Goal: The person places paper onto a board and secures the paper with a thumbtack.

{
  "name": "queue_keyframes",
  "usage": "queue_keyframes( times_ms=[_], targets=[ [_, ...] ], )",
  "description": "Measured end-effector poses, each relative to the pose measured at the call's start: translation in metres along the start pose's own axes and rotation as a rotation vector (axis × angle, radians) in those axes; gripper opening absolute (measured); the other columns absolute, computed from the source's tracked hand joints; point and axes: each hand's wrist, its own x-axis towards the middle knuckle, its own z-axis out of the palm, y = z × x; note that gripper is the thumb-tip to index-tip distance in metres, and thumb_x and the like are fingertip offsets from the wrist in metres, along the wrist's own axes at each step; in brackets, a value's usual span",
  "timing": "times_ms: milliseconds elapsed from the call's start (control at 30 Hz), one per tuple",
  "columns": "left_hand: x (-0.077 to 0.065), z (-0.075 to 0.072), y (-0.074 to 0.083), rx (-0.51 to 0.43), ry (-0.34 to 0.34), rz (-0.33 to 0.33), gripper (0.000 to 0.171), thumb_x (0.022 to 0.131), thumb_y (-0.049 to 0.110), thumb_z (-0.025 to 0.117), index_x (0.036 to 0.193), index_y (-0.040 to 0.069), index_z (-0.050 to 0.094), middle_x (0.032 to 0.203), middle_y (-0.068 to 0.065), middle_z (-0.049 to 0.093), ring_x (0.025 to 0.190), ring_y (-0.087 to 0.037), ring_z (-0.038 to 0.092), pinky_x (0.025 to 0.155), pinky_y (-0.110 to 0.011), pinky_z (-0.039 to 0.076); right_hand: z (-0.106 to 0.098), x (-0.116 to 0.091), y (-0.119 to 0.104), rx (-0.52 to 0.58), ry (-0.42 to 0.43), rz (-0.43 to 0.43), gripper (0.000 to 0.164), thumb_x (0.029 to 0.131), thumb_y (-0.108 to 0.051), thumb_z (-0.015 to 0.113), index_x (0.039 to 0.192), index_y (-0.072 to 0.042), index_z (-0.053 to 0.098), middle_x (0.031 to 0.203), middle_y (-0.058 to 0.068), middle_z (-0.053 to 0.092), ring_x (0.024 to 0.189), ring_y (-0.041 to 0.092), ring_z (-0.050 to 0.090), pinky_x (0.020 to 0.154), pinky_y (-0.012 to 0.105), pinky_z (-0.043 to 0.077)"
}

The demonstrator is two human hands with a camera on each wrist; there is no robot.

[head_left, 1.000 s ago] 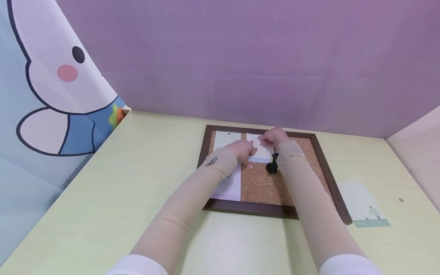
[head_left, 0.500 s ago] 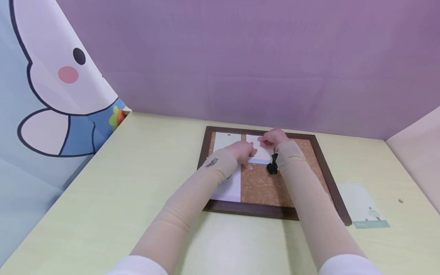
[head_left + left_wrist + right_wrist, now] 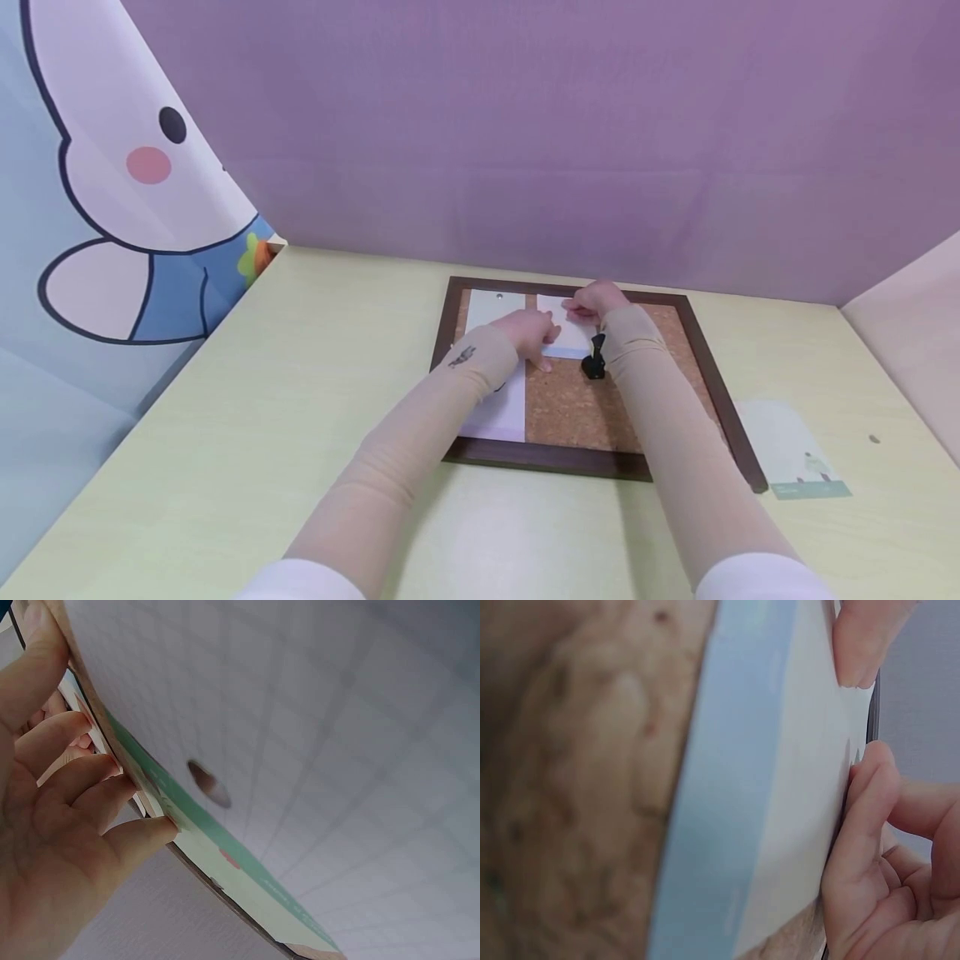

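In the head view a dark-framed cork board point(image 3: 562, 408) lies on the table. My left hand point(image 3: 530, 331) has its fingers spread at the left edge of a small white card point(image 3: 566, 340) with a blue lower band. My right hand point(image 3: 597, 300) is at that card's upper right, thumb and fingertips brought together. Close up in the right wrist view, the curled fingers point(image 3: 862, 817) meet over the card beside a small dark pin-like thing point(image 3: 856, 757), mostly hidden. A gridded card point(image 3: 330, 750) with a metal tack point(image 3: 208, 784) fills much of the left wrist view.
An upper left card point(image 3: 480, 308) with a tack and a lower card point(image 3: 495, 421) with a lilac band lie on the board. Right of the frame are a card with a green band point(image 3: 795, 454) and a tack point(image 3: 874, 438). A purple cloth point(image 3: 480, 150) stands behind.
Both hands stay almost in the same place over the card. The view shifts only very slightly.
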Motion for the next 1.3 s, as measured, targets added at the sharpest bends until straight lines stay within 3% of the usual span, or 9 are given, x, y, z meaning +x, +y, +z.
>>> queue_keyframes(
  times_ms=[267,667,867,1100,1300],
  targets=[
    [-0.0032,-0.0013,0.002,0.02,0.001,0.006,0.043,0.08,0.035,0.075,0.073,0.015,0.038,0.138,-0.013,0.052,0.076,-0.015,0.043,0.075,-0.027,0.038,-0.0005,-0.0023,-0.0008,0.0,-0.009,-0.011,0.009,0.09,-0.009,0.063,0.092,-0.001,0.059,0.059,-0.001,0.057,0.048,0.005,0.056,0.054,0.016,0.051],
    [-0.0006,0.0001,-0.0007,0.022,0.006,0.0,0.043,0.079,0.035,0.075,0.072,0.015,0.038,0.146,-0.016,0.041,0.08,-0.016,0.045,0.079,-0.028,0.04,0.0014,-0.0023,-0.0025,-0.036,-0.011,-0.028,0.011,0.09,-0.008,0.062,0.097,0.0,0.059,0.06,-0.001,0.057,0.049,0.004,0.055,0.056,0.016,0.051],
    [-0.0001,0.0008,0.0007,0.03,-0.002,0.005,0.041,0.079,0.035,0.075,0.074,0.015,0.04,0.146,-0.016,0.042,0.085,-0.017,0.048,0.085,-0.029,0.043,-0.0027,0.0014,0.0,-0.157,0.0,-0.058,0.012,0.088,-0.012,0.064,0.086,-0.002,0.059,0.051,-0.004,0.054,0.044,0.004,0.052,0.05,0.017,0.046],
    [-0.0013,-0.0016,0.0019,0.039,0.002,0.011,0.042,0.08,0.036,0.075,0.073,0.015,0.039,0.147,-0.017,0.039,0.084,-0.016,0.048,0.083,-0.028,0.042,-0.0038,0.0003,-0.0055,-0.38,0.039,-0.098,0.029,0.088,-0.021,0.063,0.064,-0.008,0.054,0.046,-0.005,0.042,0.043,0.007,0.041,0.047,0.02,0.037],
    [-0.0048,-0.0018,0.0036,0.021,-0.012,-0.008,0.041,0.08,0.035,0.074,0.072,0.014,0.04,0.149,-0.017,0.036,0.084,-0.016,0.048,0.084,-0.028,0.041,-0.0057,0.0012,-0.0042,-0.482,0.004,-0.113,0.044,0.09,-0.028,0.062,0.051,-0.011,0.05,0.045,-0.004,0.041,0.042,0.008,0.037,0.049,0.023,0.037]
  ],
)
